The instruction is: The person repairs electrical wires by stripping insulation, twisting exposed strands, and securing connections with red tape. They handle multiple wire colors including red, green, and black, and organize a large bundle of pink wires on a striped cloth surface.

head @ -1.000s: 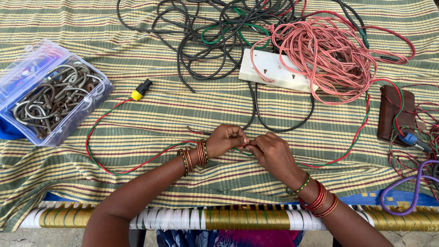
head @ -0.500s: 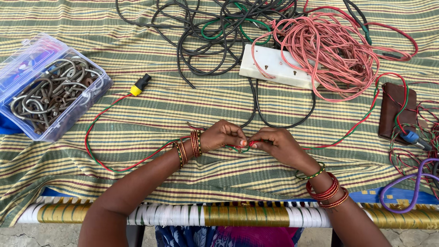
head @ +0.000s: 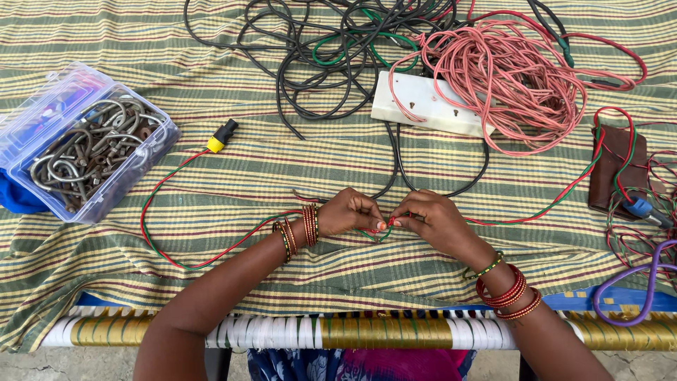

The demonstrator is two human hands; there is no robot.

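A thin red-and-green twisted wire (head: 185, 250) loops over the striped cloth (head: 211, 190) from a yellow-and-black plug (head: 221, 136) to my hands and runs on to the right. My left hand (head: 350, 212) and my right hand (head: 429, 220) meet fingertip to fingertip at the middle of the cloth, both pinching this wire. Bangles sit on both wrists. The bit of wire between the fingertips is mostly hidden by them.
A clear plastic box (head: 41, 116) of metal hooks stands at the left. A white socket board (head: 429, 104), black cables (head: 331, 49) and a pink wire coil (head: 508, 70) lie at the back. A brown block (head: 611, 166) and more wires sit at the right edge.
Both hands stay pinched on the wire, fingers shifting slightly; the view has drifted a little.
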